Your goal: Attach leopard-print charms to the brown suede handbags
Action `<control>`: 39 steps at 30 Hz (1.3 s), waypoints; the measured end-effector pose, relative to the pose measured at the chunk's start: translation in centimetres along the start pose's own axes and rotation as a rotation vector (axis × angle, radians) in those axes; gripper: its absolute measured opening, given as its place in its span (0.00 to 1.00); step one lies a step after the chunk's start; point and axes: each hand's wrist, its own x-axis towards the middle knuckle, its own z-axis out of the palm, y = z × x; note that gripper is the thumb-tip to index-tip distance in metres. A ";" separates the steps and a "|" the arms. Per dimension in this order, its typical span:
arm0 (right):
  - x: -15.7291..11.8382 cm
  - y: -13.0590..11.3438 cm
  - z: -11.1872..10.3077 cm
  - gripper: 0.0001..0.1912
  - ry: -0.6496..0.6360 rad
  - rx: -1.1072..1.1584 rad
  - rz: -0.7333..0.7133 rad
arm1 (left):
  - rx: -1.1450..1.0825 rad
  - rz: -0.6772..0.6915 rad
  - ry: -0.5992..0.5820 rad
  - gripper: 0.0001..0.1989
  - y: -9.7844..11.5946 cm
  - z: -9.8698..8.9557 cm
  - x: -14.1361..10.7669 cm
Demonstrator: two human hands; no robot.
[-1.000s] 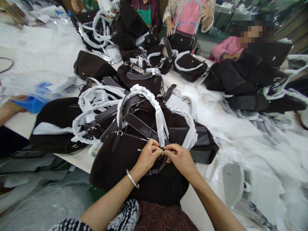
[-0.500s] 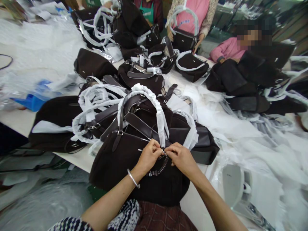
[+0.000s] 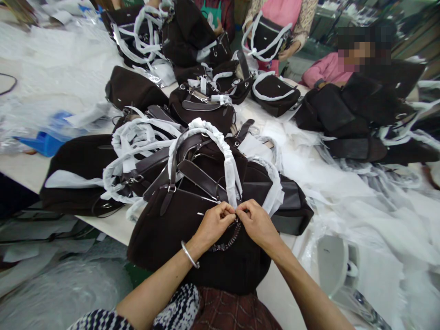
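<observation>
Illumination: diffuse, moderately bright; source direction indeterminate. White sheeting (image 3: pixel 62 64) renders pale, low in contrast. The dark bag (image 3: pixel 165 238) retains little detail in its shaded lower front. Bracelet (image 3: pixel 187 255) shows a highlight. Wide-angle stretching and softness increase toward frame edges; upper-right patch pixelated.

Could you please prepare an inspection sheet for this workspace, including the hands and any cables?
Surface: white table, largely covered.
Work items: dark handbag at the hands, with a white-wrapped handle standing up and a braided strap.
Clutter: more dark bags, translucent wrapping, a blue object.
Hands: left hand and right hand pinched close together by the handle's base; what they grip is hidden.
Cables: dark loop at left edge, possibly one.
Surroundings: people across the table, one holding a bag.
</observation>
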 end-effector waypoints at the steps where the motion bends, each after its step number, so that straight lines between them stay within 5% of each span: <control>1: 0.0 0.0 0.0 0.08 0.002 0.013 0.004 | 0.018 -0.004 0.008 0.05 0.1 0.0 0.0; 12: 0.7 0.9 -0.3 0.12 0.009 -0.190 -0.096 | 0.435 0.118 0.135 0.08 0.2 0.3 0.4; 30: 1.1 1.4 -0.3 0.10 -0.043 -0.020 -0.090 | 0.649 0.236 -0.013 0.08 0.8 -0.8 1.3; 39: 1.5 1.9 -0.4 0.05 -0.036 0.079 -0.021 | 0.555 0.182 0.079 0.07 0.3 -0.1 1.4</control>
